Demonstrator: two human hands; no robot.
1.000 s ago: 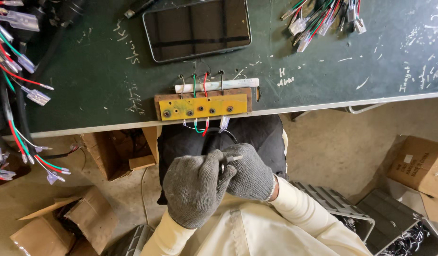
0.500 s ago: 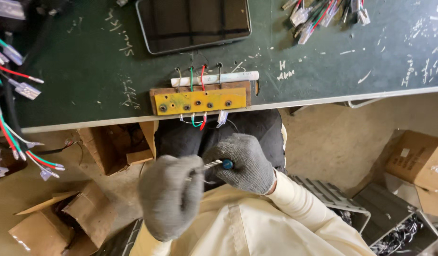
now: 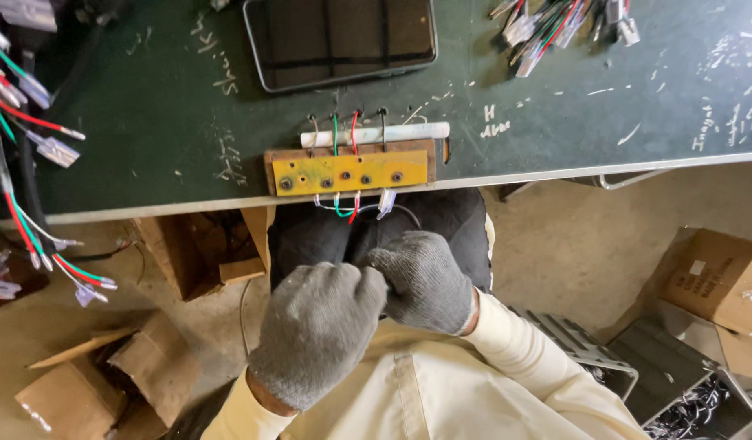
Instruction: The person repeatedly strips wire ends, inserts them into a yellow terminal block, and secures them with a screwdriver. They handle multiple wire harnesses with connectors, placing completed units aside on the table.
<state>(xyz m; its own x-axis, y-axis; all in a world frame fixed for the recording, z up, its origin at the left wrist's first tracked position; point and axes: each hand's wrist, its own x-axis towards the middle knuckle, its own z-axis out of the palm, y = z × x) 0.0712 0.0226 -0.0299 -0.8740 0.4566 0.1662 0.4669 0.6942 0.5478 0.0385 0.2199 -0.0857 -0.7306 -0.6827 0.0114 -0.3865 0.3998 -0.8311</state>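
Now my left hand (image 3: 321, 330) and right hand (image 3: 421, 277) are clenched together on the wires (image 3: 343, 208) below the yellow jig (image 3: 349, 171); next needs a steady pull.

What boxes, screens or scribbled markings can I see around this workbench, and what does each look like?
Tablet screen: flat on the bench top, dark rectangle, switched off.
Chalk markings: white scrawls on the green bench surface.
Cardboard box: floor at right, brown, small white label.
Cardboard boxes: floor at lower left, brown, torn open.
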